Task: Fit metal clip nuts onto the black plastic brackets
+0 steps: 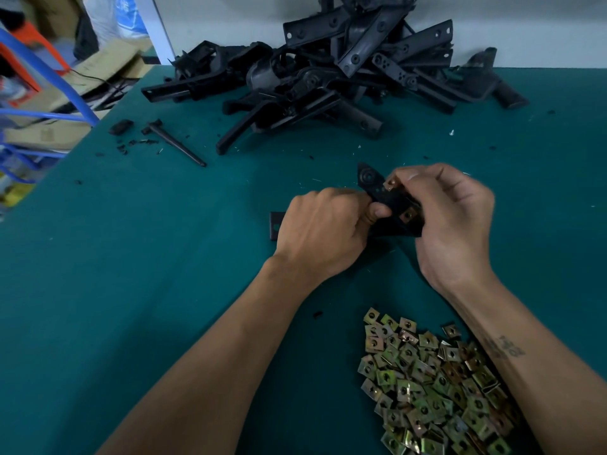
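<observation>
Over the middle of the green table both my hands hold one black plastic bracket. My left hand grips its left part, the thumb lying on its face. My right hand wraps round the right side and pinches a metal clip nut at the bracket's upper edge. A second clip nut sits clipped on the bracket lower down. The bracket's left end sticks out past my left hand.
A heap of loose yellowish clip nuts lies near the front edge under my right forearm. A pile of black brackets fills the back of the table. A black tapered pin and small plastic scraps lie at back left.
</observation>
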The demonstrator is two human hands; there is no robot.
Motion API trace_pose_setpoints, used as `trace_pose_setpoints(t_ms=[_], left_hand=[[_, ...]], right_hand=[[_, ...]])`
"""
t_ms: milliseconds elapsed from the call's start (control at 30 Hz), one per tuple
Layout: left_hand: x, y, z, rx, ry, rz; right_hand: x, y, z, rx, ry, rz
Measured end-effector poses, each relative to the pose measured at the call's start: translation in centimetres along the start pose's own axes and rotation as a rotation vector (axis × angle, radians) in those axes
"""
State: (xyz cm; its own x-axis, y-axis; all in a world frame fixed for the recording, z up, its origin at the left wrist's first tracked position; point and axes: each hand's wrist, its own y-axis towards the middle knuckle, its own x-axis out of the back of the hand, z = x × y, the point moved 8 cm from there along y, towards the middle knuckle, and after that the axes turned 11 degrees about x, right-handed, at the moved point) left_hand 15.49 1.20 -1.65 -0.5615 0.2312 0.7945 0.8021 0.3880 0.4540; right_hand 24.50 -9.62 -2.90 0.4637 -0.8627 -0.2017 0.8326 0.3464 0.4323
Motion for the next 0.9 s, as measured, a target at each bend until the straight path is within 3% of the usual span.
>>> trace_pose_setpoints(t_ms=[133,233,333,400,467,600,667,767,900], left_hand=[[0.0,0.0,0.0,0.011,0.015,0.013],[0.1,0.0,0.5,0.038,-0.006,0.003],[0.6,0.3,0.9,0.106,0.011,-0.069],[1.4,0.3,1.8,0.202,-0.02,-0.157],[2.6,0.3,2.8,0.297,-0.165,-0.236],[5.3,0.3,2.5,0.43,-0.503,-0.391],[4.9,0.4,1.2,0.492,-0.714,-0.342],[3.3,0.8,-2.4,0.476,-0.947,-0.118],[0.7,0.3,-10.8,0.285,-0.989,0.186]], right_hand=[[-0.5,0.1,-0.6,-0.078,0.022,0.049],[-0.9,0.1,-0.8,-0.129,0.048,0.174],[-1.0,-0.3,-1.3,-0.184,0.046,0.293],[-0.8,-0.4,-1.4,-0.176,-0.01,0.289],[-1.1,-0.4,-0.8,-0.1,-0.15,0.361],[-3.8,-2.6,0.0,-0.059,-0.395,0.684],[-4.2,-2.9,1.2,-0.007,-0.37,0.645],[-2.1,-2.1,3.8,0.062,-0.376,0.464],[6.6,-2.9,8.3,0.05,-0.324,-0.018]])
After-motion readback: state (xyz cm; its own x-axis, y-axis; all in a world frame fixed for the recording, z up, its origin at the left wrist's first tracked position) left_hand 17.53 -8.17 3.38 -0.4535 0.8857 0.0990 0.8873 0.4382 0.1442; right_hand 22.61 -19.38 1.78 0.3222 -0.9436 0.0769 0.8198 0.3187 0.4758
